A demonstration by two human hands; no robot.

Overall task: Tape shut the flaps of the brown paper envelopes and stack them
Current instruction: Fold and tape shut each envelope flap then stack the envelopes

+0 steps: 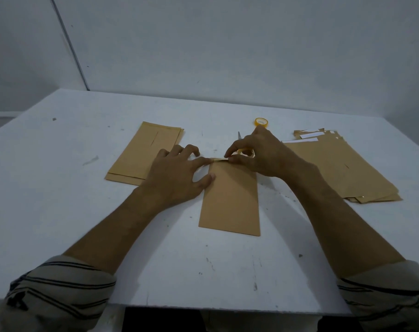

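A brown paper envelope (pixel 231 200) lies lengthwise in the middle of the white table (pixel 60 188). My left hand (pixel 177 176) lies flat on its upper left corner, the index finger touching the top edge and the thumb resting on the paper. My right hand (pixel 258 155) pinches the folded flap at the top edge between thumb and index finger. A roll of tape (pixel 248 152) shows under that hand's fingers. A small stack of envelopes (pixel 141 156) lies to the left. A larger fanned pile of envelopes (pixel 340 168) lies to the right.
A second yellow tape roll (pixel 261 121) stands at the back behind my right hand. The tip of a pair of scissors (pixel 239 135) pokes out beside it. A wall rises close behind the table, whose front edge is near my body.
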